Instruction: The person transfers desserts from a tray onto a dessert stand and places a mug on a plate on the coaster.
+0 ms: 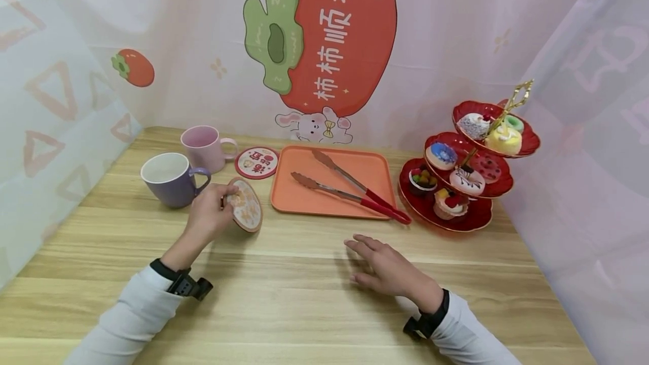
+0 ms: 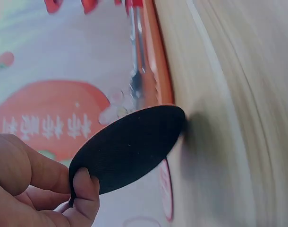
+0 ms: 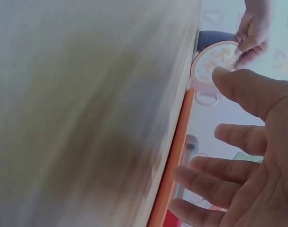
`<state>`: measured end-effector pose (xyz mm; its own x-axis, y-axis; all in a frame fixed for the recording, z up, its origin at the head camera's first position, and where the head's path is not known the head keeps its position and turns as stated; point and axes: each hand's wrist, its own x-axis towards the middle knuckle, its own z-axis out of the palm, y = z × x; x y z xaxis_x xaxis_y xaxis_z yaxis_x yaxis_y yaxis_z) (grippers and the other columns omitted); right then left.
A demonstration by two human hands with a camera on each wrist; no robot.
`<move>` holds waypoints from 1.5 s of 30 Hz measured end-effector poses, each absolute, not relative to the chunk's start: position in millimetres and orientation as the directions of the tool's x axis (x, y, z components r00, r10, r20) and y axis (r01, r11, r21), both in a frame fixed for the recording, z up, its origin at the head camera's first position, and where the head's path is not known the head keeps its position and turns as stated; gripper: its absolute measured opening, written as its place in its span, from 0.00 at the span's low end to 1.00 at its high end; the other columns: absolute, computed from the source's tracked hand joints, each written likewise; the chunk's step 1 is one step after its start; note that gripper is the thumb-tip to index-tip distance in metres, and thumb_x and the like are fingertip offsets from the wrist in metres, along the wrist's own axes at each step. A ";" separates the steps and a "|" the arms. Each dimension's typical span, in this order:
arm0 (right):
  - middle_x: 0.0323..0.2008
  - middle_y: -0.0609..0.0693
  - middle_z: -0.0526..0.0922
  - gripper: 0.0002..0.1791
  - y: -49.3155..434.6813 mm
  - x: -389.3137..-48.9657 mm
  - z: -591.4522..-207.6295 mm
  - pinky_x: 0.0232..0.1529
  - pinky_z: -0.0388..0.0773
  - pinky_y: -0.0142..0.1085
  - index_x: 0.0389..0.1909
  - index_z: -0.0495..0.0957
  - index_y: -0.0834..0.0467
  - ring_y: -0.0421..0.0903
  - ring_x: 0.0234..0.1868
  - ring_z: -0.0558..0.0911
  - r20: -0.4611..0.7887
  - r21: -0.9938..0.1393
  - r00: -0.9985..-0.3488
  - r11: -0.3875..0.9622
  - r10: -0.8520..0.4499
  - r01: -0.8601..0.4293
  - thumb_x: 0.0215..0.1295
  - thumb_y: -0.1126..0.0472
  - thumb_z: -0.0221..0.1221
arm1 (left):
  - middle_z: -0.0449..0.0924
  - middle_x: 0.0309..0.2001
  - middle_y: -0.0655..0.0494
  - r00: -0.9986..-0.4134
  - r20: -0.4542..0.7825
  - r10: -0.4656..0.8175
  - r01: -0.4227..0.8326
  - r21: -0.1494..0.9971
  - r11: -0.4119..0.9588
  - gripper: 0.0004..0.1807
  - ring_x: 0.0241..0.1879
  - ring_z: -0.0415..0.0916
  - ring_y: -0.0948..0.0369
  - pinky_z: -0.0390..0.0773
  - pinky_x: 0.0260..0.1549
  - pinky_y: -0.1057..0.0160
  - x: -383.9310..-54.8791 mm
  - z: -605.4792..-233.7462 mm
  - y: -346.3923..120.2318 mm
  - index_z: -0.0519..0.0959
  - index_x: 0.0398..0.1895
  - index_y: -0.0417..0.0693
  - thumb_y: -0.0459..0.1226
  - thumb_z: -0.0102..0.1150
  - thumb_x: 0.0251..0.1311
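My left hand [image 1: 210, 213] pinches the edge of a round coaster [image 1: 246, 205] and holds it tilted over the table. The coaster's patterned face with an orange rim shows in the head view, and its black underside [image 2: 130, 146] fills the middle of the left wrist view. Just left of that hand stands a purple mug [image 1: 169, 182] with a white inside. A pink mug [image 1: 203, 148] is behind it. My right hand [image 1: 390, 269] hovers with spread fingers at the table's front right and holds nothing.
A second coaster [image 1: 257, 163], red-rimmed, lies beside the pink mug. Red-handled tongs [image 1: 350, 187] lie across an orange tray [image 1: 284, 199]. At the right, a red three-tier stand [image 1: 481, 221] bears several cakes and donuts. A printed cloth [image 1: 203, 32] hangs behind the table.
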<state>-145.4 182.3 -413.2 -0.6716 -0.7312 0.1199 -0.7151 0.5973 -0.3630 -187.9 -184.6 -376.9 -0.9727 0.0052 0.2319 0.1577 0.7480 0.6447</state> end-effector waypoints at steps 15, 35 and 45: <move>0.61 0.63 0.67 0.32 165.0 -142.5 -409.9 0.51 0.75 0.44 0.66 0.57 0.68 0.55 0.54 0.74 -0.006 -0.815 -0.712 0.416 -0.702 -0.404 0.68 0.56 0.54 | 0.73 0.48 0.40 -0.953 0.230 0.196 0.302 0.773 0.558 0.17 0.35 0.75 0.55 0.79 0.28 0.65 -154.2 -360.1 -131.3 0.77 0.48 0.31 0.19 0.50 0.54; 0.60 0.65 0.66 0.36 140.4 -142.0 -409.5 0.50 0.76 0.44 0.70 0.46 0.63 0.52 0.53 0.75 -0.198 -0.962 -0.817 -0.054 -0.541 0.269 0.68 0.58 0.52 | 0.73 0.53 0.43 -0.800 0.116 0.589 0.224 0.968 0.114 0.15 0.45 0.71 0.55 0.76 0.38 0.66 -143.5 -374.7 -102.2 0.77 0.50 0.34 0.23 0.51 0.60; 0.32 0.53 0.83 0.17 142.4 -139.6 -413.6 0.31 0.82 0.31 0.51 0.68 0.74 0.44 0.32 0.83 -0.160 -0.961 -0.888 -0.139 -0.431 0.240 0.66 0.68 0.54 | 0.76 0.49 0.45 -0.830 0.104 0.549 0.278 0.929 0.244 0.15 0.41 0.74 0.56 0.77 0.37 0.66 -144.2 -382.4 -103.0 0.77 0.50 0.33 0.24 0.52 0.59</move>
<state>-139.6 142.4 -413.6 -0.8883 -0.4306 -0.1596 0.2402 -0.1393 -0.9607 -144.2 -103.0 -382.4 -0.8296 0.5485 0.1040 0.2779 0.2442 0.9290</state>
